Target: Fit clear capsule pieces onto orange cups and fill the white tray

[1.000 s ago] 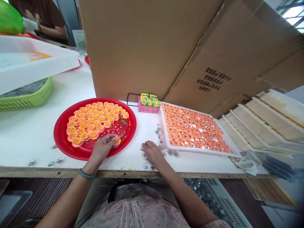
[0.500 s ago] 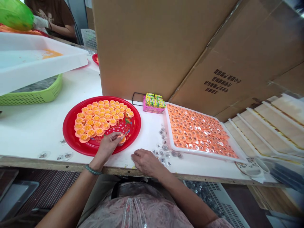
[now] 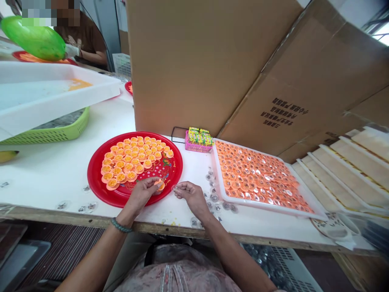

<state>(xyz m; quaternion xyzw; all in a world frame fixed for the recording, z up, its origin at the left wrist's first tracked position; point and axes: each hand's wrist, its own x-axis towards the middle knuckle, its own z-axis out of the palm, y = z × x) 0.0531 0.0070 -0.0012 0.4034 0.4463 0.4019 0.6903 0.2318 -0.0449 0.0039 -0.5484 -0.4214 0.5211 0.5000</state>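
Over the front right part of a round red tray (image 3: pixel 101 194), my left hand (image 3: pixel 140 198) pinches a small orange round piece (image 3: pixel 160 185). Many like orange pieces (image 3: pixel 130 156) with yellow centres lie face up across the tray's far and left side. Just right of the tray's rim, my right hand (image 3: pixel 194 198) is closed, thumb against fingertips, on a small clear disc (image 3: pixel 174 188). The two hands are apart, facing each other. Clear discs with dark marks (image 3: pixel 214 198) lie loose on the white table beside my right hand.
A white tray (image 3: pixel 261 202) full of orange pieces with shiny tops stands at right. Behind are a pink basket (image 3: pixel 197 147) of yellow-green packets and tall cardboard (image 3: pixel 194 69). A white bin (image 3: pixel 100 93) overhangs a green basket (image 3: pixel 75 129) at left. A person holds a green balloon-like object (image 3: pixel 36 40).
My right hand has risen from the table's front edge toward my left hand, with a clear disc now at its fingertips. My left hand still holds the orange piece. The view has tilted up slightly.
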